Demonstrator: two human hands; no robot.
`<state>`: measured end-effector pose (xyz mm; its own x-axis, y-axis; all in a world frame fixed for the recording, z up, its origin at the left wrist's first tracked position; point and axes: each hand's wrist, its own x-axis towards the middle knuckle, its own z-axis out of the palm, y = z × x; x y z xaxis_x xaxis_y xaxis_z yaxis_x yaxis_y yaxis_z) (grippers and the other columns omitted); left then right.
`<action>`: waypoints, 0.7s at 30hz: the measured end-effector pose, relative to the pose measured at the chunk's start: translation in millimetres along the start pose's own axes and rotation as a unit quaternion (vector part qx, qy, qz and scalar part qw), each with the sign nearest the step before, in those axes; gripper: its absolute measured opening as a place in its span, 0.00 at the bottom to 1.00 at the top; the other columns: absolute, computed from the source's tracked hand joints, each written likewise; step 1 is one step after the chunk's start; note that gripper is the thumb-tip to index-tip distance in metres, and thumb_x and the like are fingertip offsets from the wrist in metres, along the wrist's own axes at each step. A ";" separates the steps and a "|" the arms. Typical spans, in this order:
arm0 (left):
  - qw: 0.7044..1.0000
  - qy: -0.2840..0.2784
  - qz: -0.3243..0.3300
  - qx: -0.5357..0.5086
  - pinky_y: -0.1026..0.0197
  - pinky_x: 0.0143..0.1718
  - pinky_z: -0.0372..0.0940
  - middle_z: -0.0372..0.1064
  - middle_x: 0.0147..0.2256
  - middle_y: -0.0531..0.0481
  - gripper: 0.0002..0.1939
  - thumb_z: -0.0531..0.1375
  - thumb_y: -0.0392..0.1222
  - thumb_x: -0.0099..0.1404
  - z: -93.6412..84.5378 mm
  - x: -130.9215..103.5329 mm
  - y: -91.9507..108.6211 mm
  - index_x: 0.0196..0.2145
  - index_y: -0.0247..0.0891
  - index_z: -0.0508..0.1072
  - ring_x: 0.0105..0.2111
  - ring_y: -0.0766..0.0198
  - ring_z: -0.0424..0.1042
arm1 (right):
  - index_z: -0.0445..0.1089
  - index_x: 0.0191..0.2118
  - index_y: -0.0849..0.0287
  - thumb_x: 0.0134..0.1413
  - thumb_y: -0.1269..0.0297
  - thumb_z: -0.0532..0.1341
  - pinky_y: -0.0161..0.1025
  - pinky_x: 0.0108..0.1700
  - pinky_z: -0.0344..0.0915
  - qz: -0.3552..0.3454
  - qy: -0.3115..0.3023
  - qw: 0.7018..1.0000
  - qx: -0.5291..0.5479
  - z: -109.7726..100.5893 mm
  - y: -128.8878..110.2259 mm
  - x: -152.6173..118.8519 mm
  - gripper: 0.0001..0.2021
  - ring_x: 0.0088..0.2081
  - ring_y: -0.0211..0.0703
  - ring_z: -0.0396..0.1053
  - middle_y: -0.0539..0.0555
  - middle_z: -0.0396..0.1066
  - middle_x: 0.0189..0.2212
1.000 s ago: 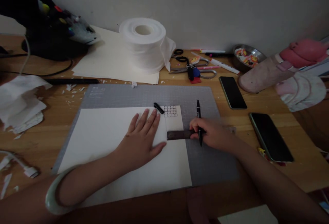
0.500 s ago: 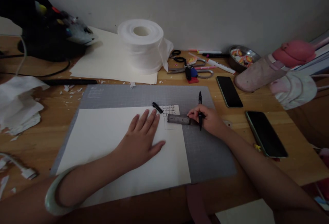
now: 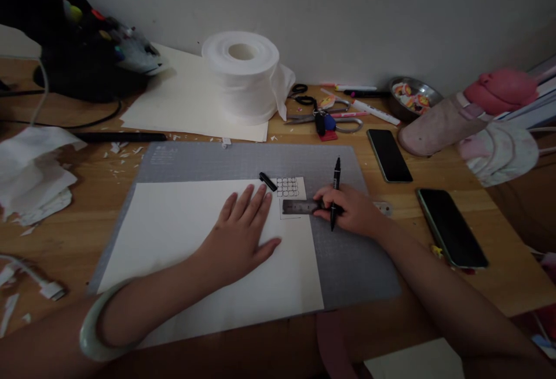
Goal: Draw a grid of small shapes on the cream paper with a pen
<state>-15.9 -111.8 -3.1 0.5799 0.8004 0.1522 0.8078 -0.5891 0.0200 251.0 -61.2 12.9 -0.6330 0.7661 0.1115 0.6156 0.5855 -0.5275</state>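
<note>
My left hand [image 3: 241, 237] lies flat with fingers spread on a large white sheet of paper [image 3: 174, 222], which rests on a grey cutting mat [image 3: 347, 269]. My right hand [image 3: 350, 208] is closed round a metal ruler [image 3: 297, 207] and also has a black pen [image 3: 336, 182] upright between its fingers. The ruler lies across the sheet's right edge, over a thin drawn corner line. Just above it is a small drawn grid of rounded cells [image 3: 287, 186]. A black pen cap [image 3: 268, 181] sits by my left fingertips.
Behind the mat stands a roll of white tissue [image 3: 243, 86]. Scissors [image 3: 321, 115], markers [image 3: 376, 111] and a metal bowl [image 3: 414, 98] are at the back right. Two phones [image 3: 388, 156] and a pink-lidded bottle [image 3: 438, 121] lie to the right. Crumpled tissue [image 3: 35, 164] and a cable are left.
The ruler has shifted slightly and turned straighter across the sheet. My right fingers have closed further over it, and the pen's tilt has changed. My left hand stays in place on the paper.
</note>
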 end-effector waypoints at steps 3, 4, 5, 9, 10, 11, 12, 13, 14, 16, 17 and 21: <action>1.000 -0.003 0.000 0.008 0.42 0.59 0.50 0.48 0.62 0.32 0.36 0.46 0.57 0.67 0.3 -0.1 0.1 0.61 0.23 0.54 0.63 0.42 0.47 | 0.59 0.31 0.55 0.54 0.60 0.60 0.41 0.37 0.63 -0.020 0.002 1.000 -0.011 0.1 -1.3 -0.3 0.09 0.36 0.44 0.67 0.54 0.71 0.34; 1.000 -0.004 -0.002 0.008 0.42 0.59 0.50 0.48 0.62 0.32 0.35 0.45 0.57 0.67 0.5 -0.1 0.2 0.61 0.23 0.54 0.63 0.42 0.47 | 0.58 0.31 0.55 0.54 0.60 0.60 0.41 0.37 0.63 -0.030 0.010 0.999 -0.015 0.1 -1.8 -0.3 0.09 0.36 0.44 0.67 0.54 0.71 0.35; 1.000 -0.004 -0.003 0.009 0.42 0.59 0.50 0.48 0.63 0.33 0.35 0.45 0.56 0.67 0.6 -0.2 0.3 0.61 0.24 0.54 0.63 0.42 0.46 | 0.58 0.31 0.55 0.54 0.60 0.60 0.40 0.37 0.63 -0.043 0.018 0.999 -0.019 0.1 -2.4 -0.1 0.09 0.35 0.44 0.67 0.55 0.71 0.35; 1.000 0.002 0.002 0.012 0.42 0.59 0.50 0.48 0.62 0.32 0.35 0.45 0.57 0.68 1.5 -0.8 0.5 0.61 0.24 0.54 0.63 0.42 0.47 | 0.59 0.30 0.55 0.56 0.62 0.59 0.40 0.37 0.63 -0.077 0.033 0.995 -0.048 1.7 -2.8 1.5 0.08 0.35 0.43 0.67 0.55 0.72 0.35; 1.000 0.004 0.003 0.013 0.42 0.59 0.50 0.48 0.62 0.32 0.35 0.45 0.57 0.68 1.7 -0.9 0.5 0.61 0.24 0.54 0.63 0.41 0.47 | 0.59 0.30 0.55 0.56 0.62 0.59 0.40 0.37 0.63 -0.083 0.036 0.994 -0.059 2.4 -2.5 2.1 0.08 0.35 0.43 0.67 0.54 0.73 0.35; 1.000 0.005 0.002 0.013 0.42 0.59 0.50 0.48 0.62 0.32 0.35 0.45 0.57 0.68 2.0 -0.9 0.4 0.61 0.24 0.54 0.63 0.41 0.47 | 0.59 0.30 0.55 0.56 0.62 0.59 0.40 0.38 0.63 -0.090 0.040 0.993 -0.069 3.2 -2.1 2.6 0.08 0.35 0.43 0.67 0.54 0.73 0.35; 1.000 0.006 0.001 0.012 0.42 0.59 0.49 0.48 0.62 0.32 0.35 0.45 0.56 0.68 2.1 -1.0 0.3 0.61 0.24 0.54 0.63 0.41 0.47 | 0.60 0.30 0.55 0.57 0.63 0.59 0.40 0.38 0.63 -0.096 0.045 0.991 -0.079 3.7 -1.8 3.0 0.08 0.36 0.44 0.68 0.54 0.73 0.36; 1.000 0.005 0.000 0.010 0.42 0.59 0.49 0.48 0.62 0.32 0.35 0.45 0.56 0.68 2.2 -1.0 0.2 0.61 0.24 0.54 0.63 0.42 0.47 | 0.60 0.30 0.55 0.57 0.63 0.59 0.41 0.39 0.63 -0.101 0.051 0.990 -0.087 3.9 -1.6 3.2 0.07 0.36 0.44 0.68 0.54 0.73 0.37; 1.000 0.003 -0.001 0.008 0.42 0.59 0.49 0.48 0.62 0.33 0.35 0.45 0.56 0.68 2.2 -1.0 0.1 0.61 0.25 0.54 0.63 0.42 0.47 | 0.61 0.30 0.56 0.57 0.63 0.59 0.41 0.40 0.63 -0.107 0.055 0.988 -0.093 3.6 -1.6 3.0 0.07 0.37 0.44 0.68 0.54 0.73 0.37; 1.000 -0.001 -0.003 0.004 0.42 0.59 0.49 0.48 0.63 0.33 0.35 0.45 0.57 0.67 2.0 -0.9 0.0 0.61 0.25 0.53 0.63 0.42 0.46 | 0.61 0.30 0.56 0.57 0.62 0.59 0.43 0.42 0.63 -0.110 0.054 0.987 -0.103 1.1 -2.7 1.5 0.07 0.39 0.46 0.68 0.55 0.74 0.39; 1.000 -0.003 -0.004 0.001 0.42 0.59 0.48 0.48 0.63 0.33 0.35 0.45 0.57 0.67 1.8 -0.9 0.0 0.61 0.25 0.53 0.63 0.42 0.46 | 0.62 0.30 0.56 0.56 0.62 0.59 0.44 0.42 0.62 -0.106 0.048 0.987 -0.110 -0.9 -3.6 0.0 0.07 0.39 0.46 0.68 0.55 0.74 0.40; 1.000 -0.004 -0.005 -0.008 0.42 0.59 0.48 0.48 0.62 0.33 0.35 0.45 0.57 0.67 1.4 -0.7 -0.1 0.61 0.25 0.53 0.63 0.42 0.46 | 0.63 0.31 0.57 0.55 0.65 0.60 0.45 0.43 0.62 -0.059 0.001 0.990 -0.130 -8.9 -8.1 -8.0 0.05 0.39 0.47 0.68 0.55 0.74 0.42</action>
<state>-16.3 -112.2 -4.6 0.5723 0.8072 0.1447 0.8121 -0.5824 0.0369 255.2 -69.7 23.8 -0.7067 0.6889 0.1614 0.6379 0.7190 -0.2760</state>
